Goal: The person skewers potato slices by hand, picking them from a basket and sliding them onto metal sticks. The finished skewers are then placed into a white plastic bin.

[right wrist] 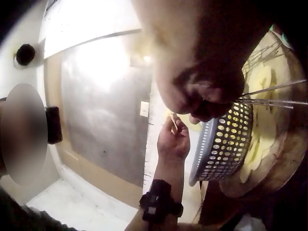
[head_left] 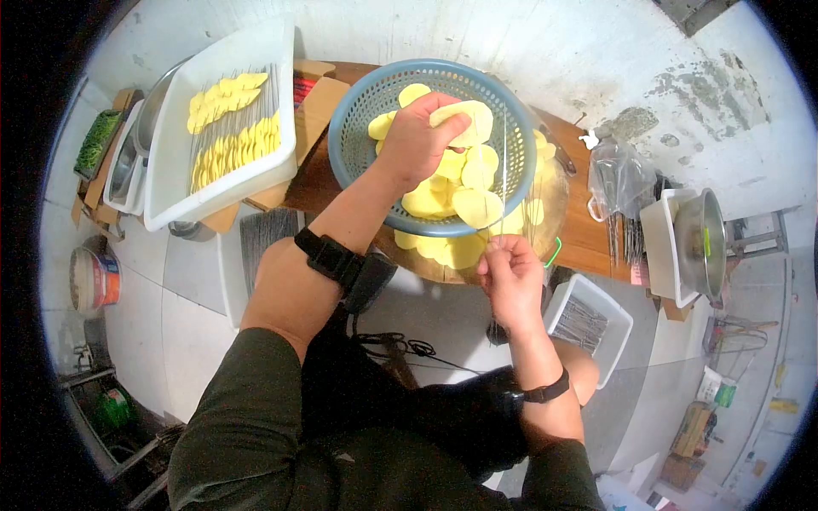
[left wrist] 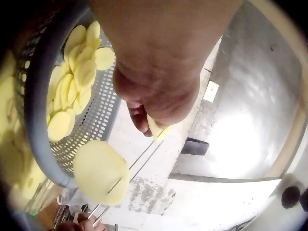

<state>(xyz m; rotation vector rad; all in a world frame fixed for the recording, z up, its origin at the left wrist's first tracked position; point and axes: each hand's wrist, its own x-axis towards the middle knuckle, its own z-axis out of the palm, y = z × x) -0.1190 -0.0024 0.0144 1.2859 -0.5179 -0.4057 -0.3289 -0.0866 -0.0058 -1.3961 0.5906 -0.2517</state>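
Over a blue-grey perforated basket, my left hand pinches a thin pale-yellow slice, which looks like potato. My right hand, at the basket's near right rim, pinches the lower ends of thin metal skewers that point up and away. One broad slice is threaded on a pair of skewers just above the right fingers in the left wrist view. Their far ends reach the slice in my left hand. Loose slices are heaped in the basket.
Beneath the basket is a round wooden board with more slices on it. At left stands a white tray of skewered slices. A plastic bag, a metal bowl and a white bin of skewers are at right.
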